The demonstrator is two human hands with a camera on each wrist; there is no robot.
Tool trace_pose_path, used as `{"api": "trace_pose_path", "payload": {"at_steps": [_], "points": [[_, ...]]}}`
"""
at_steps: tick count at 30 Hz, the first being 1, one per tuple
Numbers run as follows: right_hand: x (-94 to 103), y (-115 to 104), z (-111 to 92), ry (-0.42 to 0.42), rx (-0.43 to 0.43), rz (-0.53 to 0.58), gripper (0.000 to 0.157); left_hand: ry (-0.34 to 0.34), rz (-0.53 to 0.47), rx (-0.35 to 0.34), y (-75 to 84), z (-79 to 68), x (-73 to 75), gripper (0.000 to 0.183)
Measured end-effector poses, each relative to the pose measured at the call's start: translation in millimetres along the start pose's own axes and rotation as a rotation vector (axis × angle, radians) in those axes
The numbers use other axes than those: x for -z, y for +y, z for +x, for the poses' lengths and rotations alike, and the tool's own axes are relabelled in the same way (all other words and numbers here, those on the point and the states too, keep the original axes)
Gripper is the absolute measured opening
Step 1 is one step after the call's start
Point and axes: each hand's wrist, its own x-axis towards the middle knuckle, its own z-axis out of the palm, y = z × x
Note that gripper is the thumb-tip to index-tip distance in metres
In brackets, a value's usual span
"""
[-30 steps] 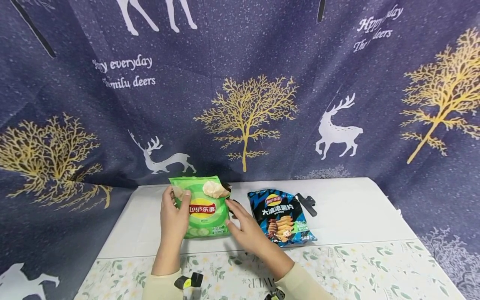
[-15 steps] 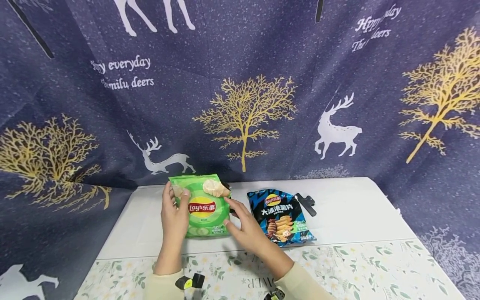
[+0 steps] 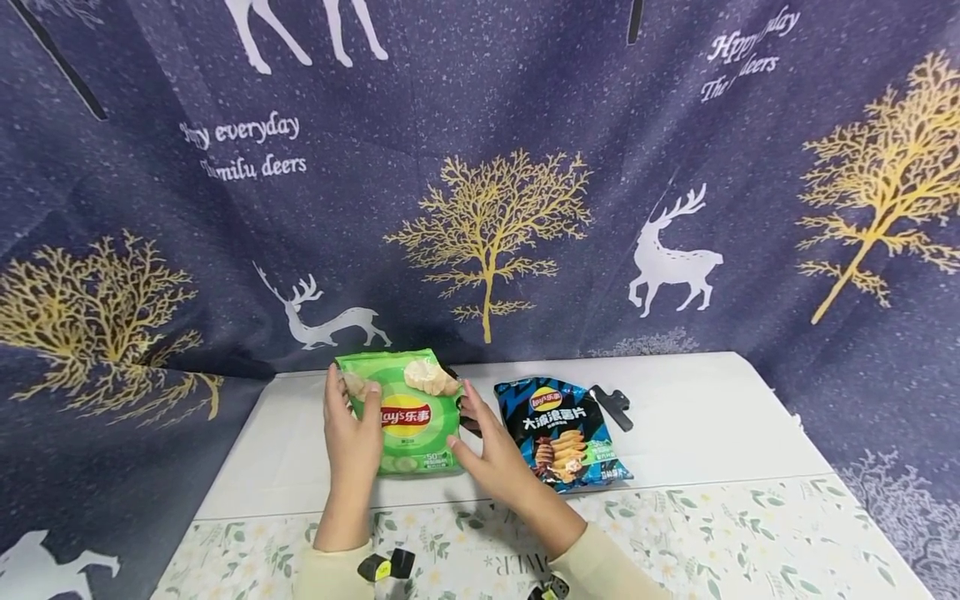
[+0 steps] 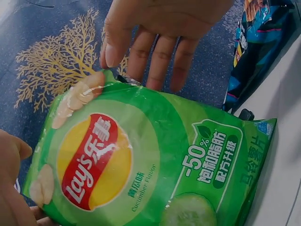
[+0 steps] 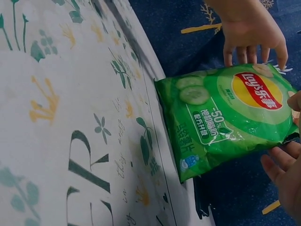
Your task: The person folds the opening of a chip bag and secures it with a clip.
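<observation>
So the backdrop (image 3: 465, 100) says "milu deers" lol. Table (image 3: 705, 433) has room from clip to right edge. Green Lay's (image 3: 408, 417), "Cucumber Flavor", is left of dark Lay's (image 3: 555, 429). Left hand (image 3: 354, 437) pinches its left edge; right hand (image 3: 489, 450), fingers pretty straight, is at its right. Black clip (image 3: 617, 408) by the dark one.

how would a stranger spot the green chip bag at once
Find the white strip of table along the dark cloth. Between the left hand and right hand is the green chip bag. Printed cucumber slices and green set it apart from the black and blue bag on the right.
</observation>
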Motion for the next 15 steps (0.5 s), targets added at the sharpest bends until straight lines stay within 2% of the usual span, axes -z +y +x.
{"api": "trace_pose_path", "payload": {"at_steps": [5,9,12,15], "points": [[-0.6,0,0,0.0,0.01,0.02,0.078,0.021,0.032,-0.016,4.2,-0.9,0.0,0.077],[-1.0,0,0,-0.002,0.01,0.023,0.078,0.083,0.064,-0.056,7.6,-2.5,-1.5,0.073],[-1.4,2,0,-0.001,0.011,0.013,0.078,0.142,0.078,-0.162,12.7,-2.7,-4.5,0.067],[-1.4,2,0,0.004,0.012,0.002,0.077,0.179,0.103,-0.346,18.7,0.4,-8.7,0.059]]}}
